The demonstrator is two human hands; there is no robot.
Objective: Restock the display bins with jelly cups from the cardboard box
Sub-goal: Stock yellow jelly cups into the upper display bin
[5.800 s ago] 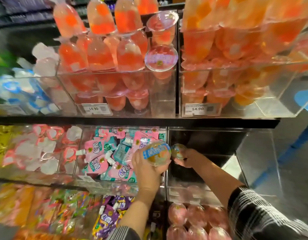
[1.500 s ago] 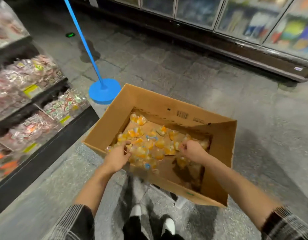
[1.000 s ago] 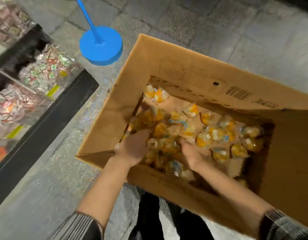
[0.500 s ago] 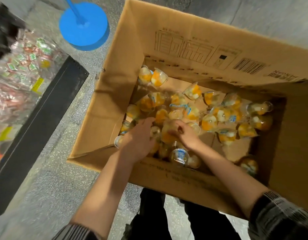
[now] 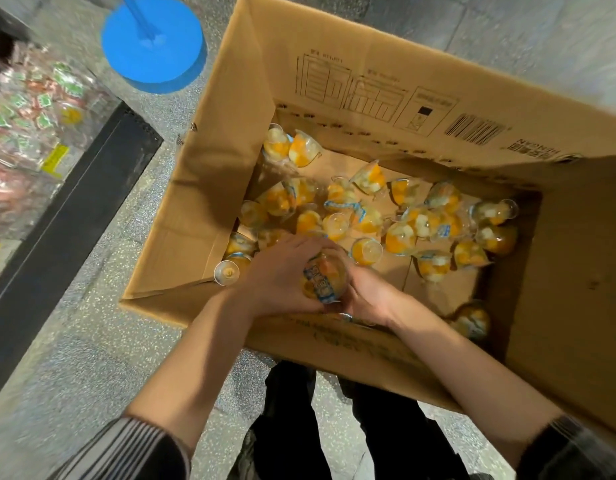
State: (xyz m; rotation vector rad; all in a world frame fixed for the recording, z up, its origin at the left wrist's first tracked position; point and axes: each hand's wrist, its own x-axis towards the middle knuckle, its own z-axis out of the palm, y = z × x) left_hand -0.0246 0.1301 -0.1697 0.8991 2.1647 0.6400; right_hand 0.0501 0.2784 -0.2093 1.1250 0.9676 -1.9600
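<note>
Orange jelly cup [image 5: 323, 278] sits clasped between the left hand [image 5: 282, 275] and right hand [image 5: 367, 296], both curled round it, over the cardboard box [image 5: 209, 188]; loose cups [image 5: 434, 223] lie scattered beyond.

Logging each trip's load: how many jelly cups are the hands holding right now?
1 shows plainly: a blue-labelled jelly cup gripped between the left hand and the right hand, over the cardboard box's near wall. More may be hidden under the palms.

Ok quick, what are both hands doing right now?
Left hand: curled round a jelly cup, holding it.
Right hand: cradling the same jelly cup from the other side.
</note>
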